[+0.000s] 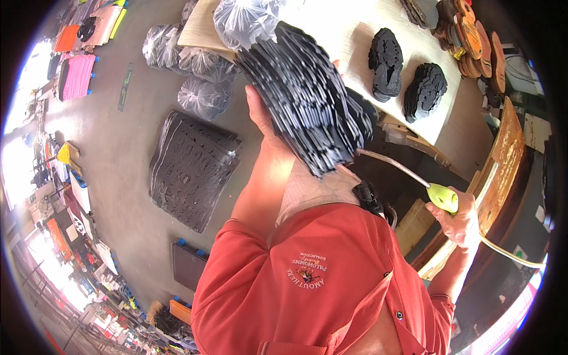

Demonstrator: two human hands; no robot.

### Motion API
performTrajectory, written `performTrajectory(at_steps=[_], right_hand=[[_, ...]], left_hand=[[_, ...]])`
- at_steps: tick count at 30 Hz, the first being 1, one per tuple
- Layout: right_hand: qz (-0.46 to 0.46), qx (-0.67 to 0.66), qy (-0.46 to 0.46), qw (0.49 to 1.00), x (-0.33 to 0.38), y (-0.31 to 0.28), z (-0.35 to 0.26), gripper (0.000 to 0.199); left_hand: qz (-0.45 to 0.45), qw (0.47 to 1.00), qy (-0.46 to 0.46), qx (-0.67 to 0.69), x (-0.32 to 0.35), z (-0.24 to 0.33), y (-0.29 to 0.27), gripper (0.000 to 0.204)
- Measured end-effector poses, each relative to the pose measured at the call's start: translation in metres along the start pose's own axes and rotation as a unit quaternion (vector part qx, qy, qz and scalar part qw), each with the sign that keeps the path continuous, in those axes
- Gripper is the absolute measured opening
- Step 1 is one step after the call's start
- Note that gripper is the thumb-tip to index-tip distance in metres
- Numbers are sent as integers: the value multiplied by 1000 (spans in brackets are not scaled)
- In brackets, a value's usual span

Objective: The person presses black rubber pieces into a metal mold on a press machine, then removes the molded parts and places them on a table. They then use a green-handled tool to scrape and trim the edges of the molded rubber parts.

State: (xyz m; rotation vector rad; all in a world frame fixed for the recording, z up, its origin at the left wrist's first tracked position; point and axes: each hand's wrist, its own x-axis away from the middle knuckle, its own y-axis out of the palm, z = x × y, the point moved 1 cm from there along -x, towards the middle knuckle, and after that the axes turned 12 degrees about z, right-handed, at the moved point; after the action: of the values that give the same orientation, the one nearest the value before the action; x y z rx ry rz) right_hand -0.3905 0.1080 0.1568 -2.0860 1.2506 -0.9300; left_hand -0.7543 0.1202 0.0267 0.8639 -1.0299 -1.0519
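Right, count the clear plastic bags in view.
4 at least: one plastic bag on the wooden board's edge, three on the floor. Others may be hidden.

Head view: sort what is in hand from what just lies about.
In hand:
- stack of black cut-outs, gripped by left hand
- green-handled nozzle tool, in right hand

Lying about:
- black sheets on floor
- clear bags
- two black sole piles on table
- brown soles

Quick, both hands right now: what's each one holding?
Left hand: closed around a thick stack of black cut sheets, held up edge-on.
Right hand: closed on a green-handled tool with a thin metal tube.
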Motion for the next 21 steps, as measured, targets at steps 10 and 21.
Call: performTrajectory(at_steps=[10, 21], right_hand=[[76, 8, -79, 994, 0, 43, -15, 22], [76, 12, -65, 995, -20, 39, -22, 18]], left_hand=[[-3, 984, 121, 134, -23, 28, -26, 80], [254, 964, 76, 0, -6, 20, -23, 49]])
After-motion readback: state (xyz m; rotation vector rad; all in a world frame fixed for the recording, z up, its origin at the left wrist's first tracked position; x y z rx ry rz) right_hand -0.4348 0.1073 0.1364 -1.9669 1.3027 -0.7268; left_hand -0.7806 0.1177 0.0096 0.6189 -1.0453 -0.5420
